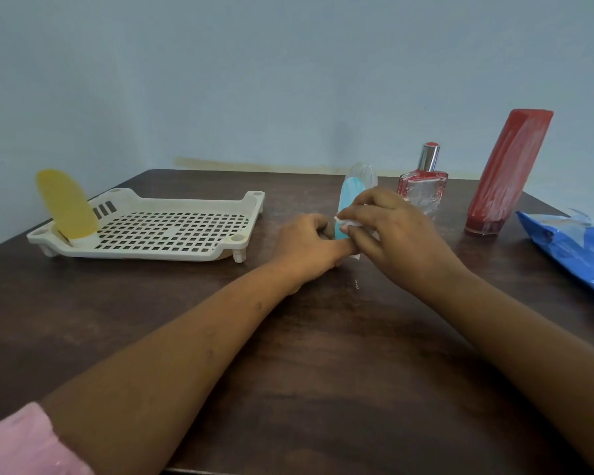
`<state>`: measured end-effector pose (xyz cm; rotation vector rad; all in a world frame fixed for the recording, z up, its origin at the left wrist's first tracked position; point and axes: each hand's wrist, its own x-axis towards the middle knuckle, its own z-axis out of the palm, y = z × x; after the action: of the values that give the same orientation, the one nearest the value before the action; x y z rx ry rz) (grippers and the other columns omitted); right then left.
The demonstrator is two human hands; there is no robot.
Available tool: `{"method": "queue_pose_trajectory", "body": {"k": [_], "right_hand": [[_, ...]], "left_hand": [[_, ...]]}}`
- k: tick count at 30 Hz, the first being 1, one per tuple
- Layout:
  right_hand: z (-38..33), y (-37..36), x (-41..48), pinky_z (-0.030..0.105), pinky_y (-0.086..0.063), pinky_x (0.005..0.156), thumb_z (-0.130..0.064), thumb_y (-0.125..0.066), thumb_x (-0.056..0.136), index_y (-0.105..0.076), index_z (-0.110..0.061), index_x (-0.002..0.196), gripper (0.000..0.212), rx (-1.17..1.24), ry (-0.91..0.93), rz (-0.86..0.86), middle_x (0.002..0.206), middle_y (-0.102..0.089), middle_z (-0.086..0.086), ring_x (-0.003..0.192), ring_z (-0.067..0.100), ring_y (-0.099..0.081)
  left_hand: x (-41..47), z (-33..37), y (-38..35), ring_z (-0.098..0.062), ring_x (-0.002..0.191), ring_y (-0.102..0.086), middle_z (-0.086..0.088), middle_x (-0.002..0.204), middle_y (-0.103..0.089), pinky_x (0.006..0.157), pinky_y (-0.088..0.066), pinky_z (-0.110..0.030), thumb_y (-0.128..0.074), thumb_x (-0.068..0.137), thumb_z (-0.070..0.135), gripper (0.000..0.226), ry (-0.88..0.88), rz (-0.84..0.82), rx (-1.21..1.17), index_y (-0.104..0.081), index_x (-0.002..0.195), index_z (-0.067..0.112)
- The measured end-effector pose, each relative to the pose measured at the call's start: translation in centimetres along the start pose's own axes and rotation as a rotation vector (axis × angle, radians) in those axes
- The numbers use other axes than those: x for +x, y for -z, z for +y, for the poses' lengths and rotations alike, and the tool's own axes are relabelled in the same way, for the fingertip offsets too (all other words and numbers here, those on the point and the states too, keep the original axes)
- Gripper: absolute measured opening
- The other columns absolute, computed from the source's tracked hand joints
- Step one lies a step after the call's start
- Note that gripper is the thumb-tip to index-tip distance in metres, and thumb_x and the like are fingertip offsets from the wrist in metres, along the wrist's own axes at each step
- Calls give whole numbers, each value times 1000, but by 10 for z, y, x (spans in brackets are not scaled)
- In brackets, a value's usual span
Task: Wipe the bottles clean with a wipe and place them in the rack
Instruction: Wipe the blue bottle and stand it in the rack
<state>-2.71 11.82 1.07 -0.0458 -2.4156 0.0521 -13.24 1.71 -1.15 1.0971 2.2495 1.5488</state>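
A dark brown wooden table [323, 354] spreads beneath the fingers [367, 200]. Beyond the fingers its far edge meets a plain, pale blue-grey wall [254, 80], evenly lit, with a yellowish streak [220, 163] along its foot.

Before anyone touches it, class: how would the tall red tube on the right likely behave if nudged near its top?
The red tube would probably tip easily: it stands tall on its small cap end. Its whitish smears suggest a slippery surface. It looks like plastic, so it is probably light and not fragile.
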Motion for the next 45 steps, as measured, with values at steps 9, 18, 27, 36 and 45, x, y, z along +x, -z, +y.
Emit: {"method": "queue_pose_trajectory", "body": {"k": [9, 18, 27, 36, 45], "right_hand": [[-2, 0, 4, 28, -41, 72, -12, -63, 87, -71, -8, 91, 10, -6, 3, 28, 93, -60, 7, 81, 21, -58], [-1, 1, 9, 37, -47, 68, -8, -59, 86, -71, -4, 90, 13, -34, 22, 90, 89, -62, 13, 77, 29, -60], [-4, 8, 0, 38, -51, 61, -8, -54, 83, -71, -8, 87, 18, -43, 161, -13, 90, -62, 9, 73, 28, -59], [5, 12, 5, 39, -52, 67, -8, -57, 83, -71, -5, 92, 16, -35, 92, 79, 94, -63, 13, 79, 29, -61], [6, 12, -1, 28, -48, 74, -6, -65, 83, -70, -7, 95, 14, 1, 70, 102, 95, -63, 8, 85, 21, -61]], "left_hand": [[0, 0, 0, -32, 79, -69, -14, 77, -70, 77, -56, -52, -83, 67, 35, 32, -44, 13, 42, -63, 75, 12], [-4, 3, 0, -31, 76, -67, -13, 74, -69, 76, -55, -50, -82, 69, 33, 32, -81, 22, 112, -63, 78, 9], [-7, 7, 7, -30, 75, -67, -12, 73, -69, 71, -53, -45, -84, 67, 33, 37, -89, 51, 110, -65, 80, 5], [-11, 12, 5, -27, 75, -67, -8, 74, -69, 74, -56, -47, -83, 68, 37, 36, -90, 25, 123, -66, 83, 9], [-13, 15, 7, -23, 80, -71, -8, 82, -71, 79, -59, -46, -79, 77, 29, 26, -10, -15, -94, -67, 95, 14]]}}
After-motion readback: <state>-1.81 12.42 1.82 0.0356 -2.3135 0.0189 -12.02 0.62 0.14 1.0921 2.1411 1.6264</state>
